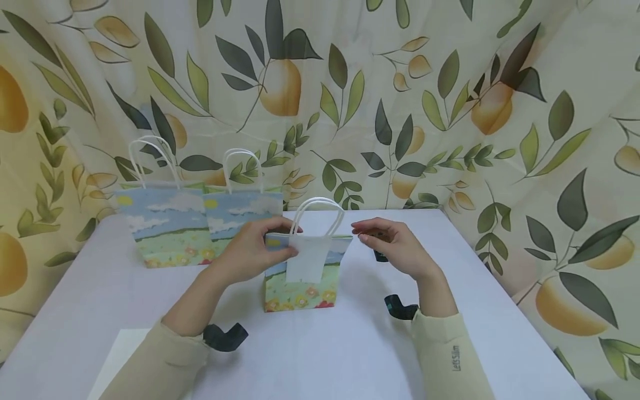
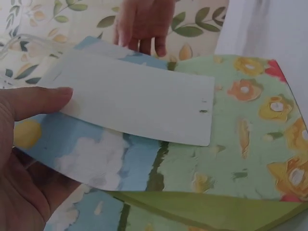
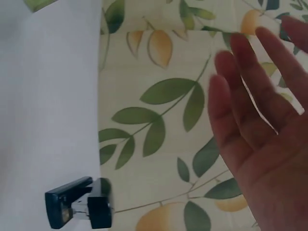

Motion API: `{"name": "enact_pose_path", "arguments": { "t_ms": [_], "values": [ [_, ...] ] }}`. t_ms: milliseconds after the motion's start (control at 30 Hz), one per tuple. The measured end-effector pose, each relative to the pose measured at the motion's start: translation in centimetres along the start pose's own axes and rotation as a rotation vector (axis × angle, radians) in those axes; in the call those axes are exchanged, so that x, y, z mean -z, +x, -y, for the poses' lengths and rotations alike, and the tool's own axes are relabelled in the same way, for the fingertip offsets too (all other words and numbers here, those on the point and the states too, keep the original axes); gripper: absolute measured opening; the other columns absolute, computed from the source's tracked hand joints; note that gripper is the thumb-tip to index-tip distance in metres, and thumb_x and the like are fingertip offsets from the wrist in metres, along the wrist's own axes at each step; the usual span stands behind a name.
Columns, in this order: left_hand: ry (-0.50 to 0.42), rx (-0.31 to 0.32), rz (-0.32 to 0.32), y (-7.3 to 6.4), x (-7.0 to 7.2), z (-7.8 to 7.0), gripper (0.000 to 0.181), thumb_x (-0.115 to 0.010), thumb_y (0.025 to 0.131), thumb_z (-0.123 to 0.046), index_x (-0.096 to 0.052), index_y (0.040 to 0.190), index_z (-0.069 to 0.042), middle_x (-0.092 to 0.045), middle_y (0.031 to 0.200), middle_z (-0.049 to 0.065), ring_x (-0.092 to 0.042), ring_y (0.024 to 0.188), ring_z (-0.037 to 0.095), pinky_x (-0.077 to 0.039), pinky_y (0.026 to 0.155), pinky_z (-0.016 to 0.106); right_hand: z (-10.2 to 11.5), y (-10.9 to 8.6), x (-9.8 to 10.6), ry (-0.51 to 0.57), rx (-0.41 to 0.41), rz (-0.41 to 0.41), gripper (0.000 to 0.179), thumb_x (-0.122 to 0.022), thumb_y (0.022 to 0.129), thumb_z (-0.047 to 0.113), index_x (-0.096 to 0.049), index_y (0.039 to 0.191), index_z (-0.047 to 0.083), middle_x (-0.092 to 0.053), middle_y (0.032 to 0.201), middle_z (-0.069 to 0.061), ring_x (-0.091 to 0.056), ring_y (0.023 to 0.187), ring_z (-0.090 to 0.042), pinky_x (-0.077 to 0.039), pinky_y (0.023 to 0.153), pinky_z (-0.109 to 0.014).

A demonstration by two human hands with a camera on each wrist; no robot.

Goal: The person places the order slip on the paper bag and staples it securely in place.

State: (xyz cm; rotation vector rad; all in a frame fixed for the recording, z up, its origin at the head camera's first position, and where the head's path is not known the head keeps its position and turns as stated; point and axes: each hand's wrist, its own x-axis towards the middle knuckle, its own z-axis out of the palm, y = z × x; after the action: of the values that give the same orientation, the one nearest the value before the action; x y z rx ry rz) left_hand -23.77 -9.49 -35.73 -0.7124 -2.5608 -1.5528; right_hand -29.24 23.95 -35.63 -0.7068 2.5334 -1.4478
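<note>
A small paper gift bag (image 1: 300, 299) with a painted sky and flower meadow stands upright at the middle of the table, its white handles (image 1: 324, 203) rising above it. Against its front lies a blank white card (image 2: 139, 98), its upper end under the handles. My left hand (image 1: 250, 250) pinches card and bag together at the top left edge, thumb on the card and fingers behind the bag. To the right of the bag, my right hand (image 1: 400, 250) is raised and holds nothing, fingers relaxed. A dark stapler (image 3: 79, 204) sits on the table, partly hidden behind it in the head view.
Two matching gift bags, one (image 1: 170, 228) farther left and another (image 1: 242, 208) beside it, stand at the back left. A white sheet (image 1: 120, 355) lies near the front left, partly under my left sleeve. A patterned curtain (image 1: 350, 111) hangs behind the table.
</note>
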Motion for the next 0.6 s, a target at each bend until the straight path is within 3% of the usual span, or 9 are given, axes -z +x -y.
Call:
{"name": "enact_pose_path", "arguments": {
  "t_ms": [167, 333, 467, 600],
  "values": [
    [0.052, 0.059, 0.015, -0.6, 0.3, 0.8, 0.043, -0.085, 0.088, -0.026, -0.069, 0.128, -0.020, -0.071, 0.127, -0.007, -0.064, 0.122, 0.020, -0.054, 0.088, 0.041, 0.4, -0.3, -0.9, -0.006, 0.014, 0.131, 0.044, -0.080, 0.091, 0.014, -0.068, 0.134, 0.014, -0.066, 0.131, -0.006, -0.067, 0.111, -0.028, -0.058, 0.087, -0.033],
    [0.091, 0.116, 0.041, -1.3, 0.4, 1.5, 0.051, -0.084, 0.088, -0.030, -0.064, 0.134, -0.026, -0.065, 0.139, -0.005, -0.060, 0.128, 0.025, -0.053, 0.100, 0.051, 0.3, 0.1, -2.1, -0.034, 0.027, 0.205, 0.047, -0.086, 0.086, 0.018, -0.068, 0.129, 0.016, -0.068, 0.125, -0.003, -0.063, 0.117, -0.030, -0.055, 0.098, -0.045],
    [0.086, 0.151, 0.065, -1.8, 0.5, 1.9, 0.061, -0.085, 0.087, -0.029, -0.058, 0.141, -0.025, -0.065, 0.139, 0.001, -0.062, 0.127, 0.032, -0.056, 0.099, 0.053, -0.1, 0.4, -3.0, -0.032, -0.004, 0.236, 0.046, -0.086, 0.084, 0.016, -0.067, 0.126, 0.014, -0.067, 0.123, -0.003, -0.062, 0.120, -0.033, -0.053, 0.103, -0.052],
    [0.094, 0.168, 0.101, -2.4, 0.7, 2.6, 0.064, -0.086, 0.086, -0.032, -0.056, 0.141, -0.021, -0.068, 0.132, 0.001, -0.065, 0.125, 0.032, -0.058, 0.098, 0.050, -0.6, 0.6, -3.5, -0.062, -0.086, 0.228, 0.050, -0.089, 0.081, 0.018, -0.067, 0.126, 0.014, -0.067, 0.123, -0.002, -0.061, 0.119, -0.030, -0.053, 0.103, -0.052]
  ]
}}
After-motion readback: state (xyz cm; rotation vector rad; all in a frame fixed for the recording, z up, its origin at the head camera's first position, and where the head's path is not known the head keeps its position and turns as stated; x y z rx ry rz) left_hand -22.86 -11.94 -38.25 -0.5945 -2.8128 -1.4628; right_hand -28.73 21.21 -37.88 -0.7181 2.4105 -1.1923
